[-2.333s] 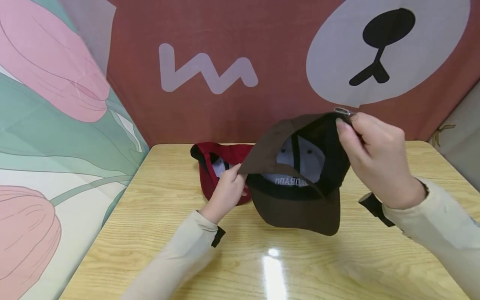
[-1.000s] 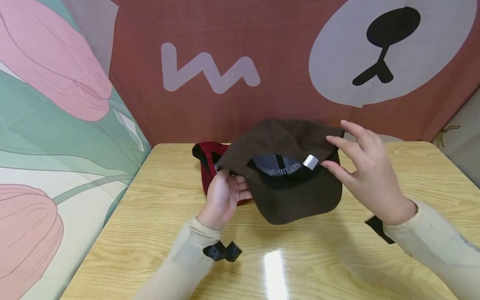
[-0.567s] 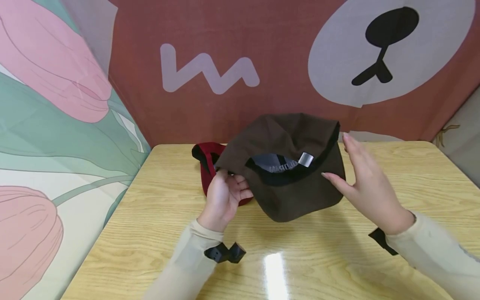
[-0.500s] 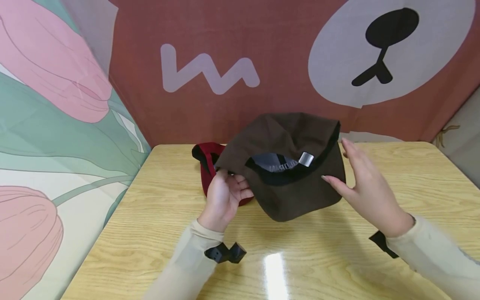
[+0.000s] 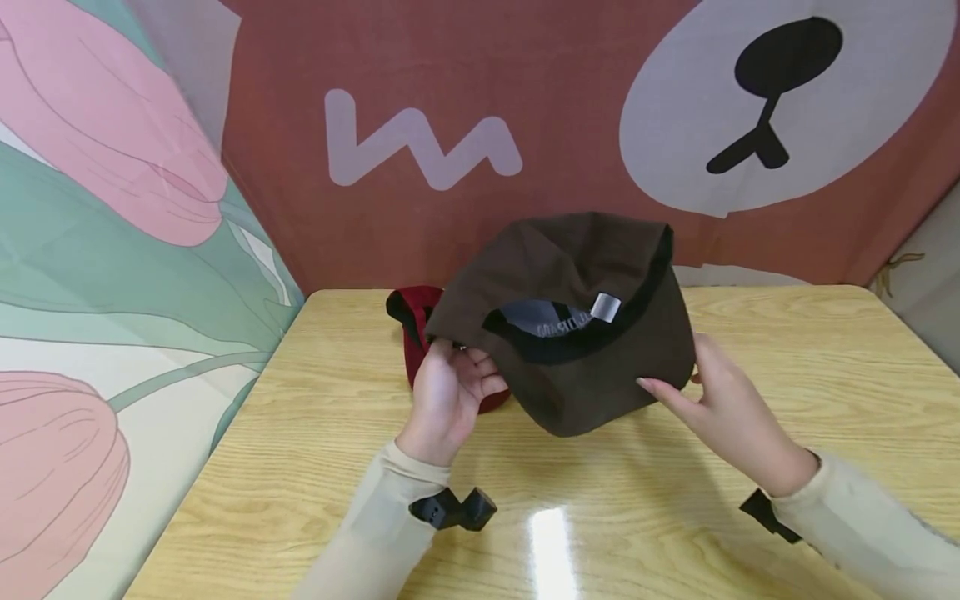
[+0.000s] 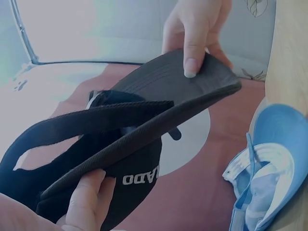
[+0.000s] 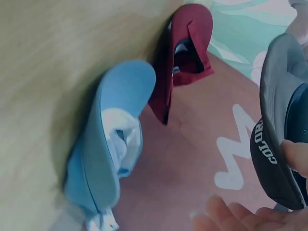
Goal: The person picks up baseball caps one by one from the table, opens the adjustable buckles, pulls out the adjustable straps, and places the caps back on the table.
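A dark brown baseball cap is held above the table, its inside partly visible and its brim hanging toward me. My left hand grips its left edge, fingers showing under the cap. At the brim's right corner is my right hand, thumb on the near face and fingers mostly hidden behind; the left wrist view shows that thumb lying on the brim. A silver buckle sits on the cap's loose strap. White lettering marks its front in the right wrist view.
A red cap lies on the wooden table, behind my left hand. Both wrist views show a light blue cap, hidden in the head view. A printed cloth hangs along the table's back edge.
My right hand has left the cap's strap and buckle and moved down to the brim's right corner. The brown cap has tilted over, its crown turned toward me; my left hand still holds it.
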`<state>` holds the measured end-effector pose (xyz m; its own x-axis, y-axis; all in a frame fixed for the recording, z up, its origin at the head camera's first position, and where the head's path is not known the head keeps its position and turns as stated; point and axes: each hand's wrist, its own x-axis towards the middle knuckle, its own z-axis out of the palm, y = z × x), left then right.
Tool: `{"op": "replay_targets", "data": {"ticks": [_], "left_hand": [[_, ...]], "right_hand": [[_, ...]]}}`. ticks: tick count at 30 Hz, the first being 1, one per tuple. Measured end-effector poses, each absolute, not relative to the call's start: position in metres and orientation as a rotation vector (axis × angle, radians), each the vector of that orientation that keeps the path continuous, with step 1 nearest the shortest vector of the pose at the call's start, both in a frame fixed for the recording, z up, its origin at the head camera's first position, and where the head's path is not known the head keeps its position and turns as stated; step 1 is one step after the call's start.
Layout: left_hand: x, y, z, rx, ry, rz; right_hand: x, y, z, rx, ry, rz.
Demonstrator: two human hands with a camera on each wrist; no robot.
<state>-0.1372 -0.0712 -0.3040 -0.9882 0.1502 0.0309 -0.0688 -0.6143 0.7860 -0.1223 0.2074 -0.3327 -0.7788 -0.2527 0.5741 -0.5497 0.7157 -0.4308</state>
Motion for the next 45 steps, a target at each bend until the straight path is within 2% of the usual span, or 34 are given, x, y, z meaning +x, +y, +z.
{"op": "replay_targets", "data": {"ticks": [7,15,25,37,45], "left_hand": [[-0.136,-0.069,-0.303,0.120,1.293,2.731],[-0.135,-0.064,-0.302,0.098,1.260,2.754],[-0.134,-0.063,-0.304,0.139,1.291,2.742],[-0.135,-0.068,-0.304,0.144,1.372,2.699],[-0.132,-0.069,-0.305,0.146,1.438,2.673]], "right_hand": [[-0.119,0.206,-0.341,0.536,-2.548,1.010],[-0.120,0.203,-0.350,0.552,-2.671,1.613],[-0.113,0.196,-0.354,0.540,-2.579,1.965],[-0.106,0.204,-0.347,0.480,-2.563,2.002],[-0.106,0.219,-0.356,0.429,-2.324,2.237]]}}
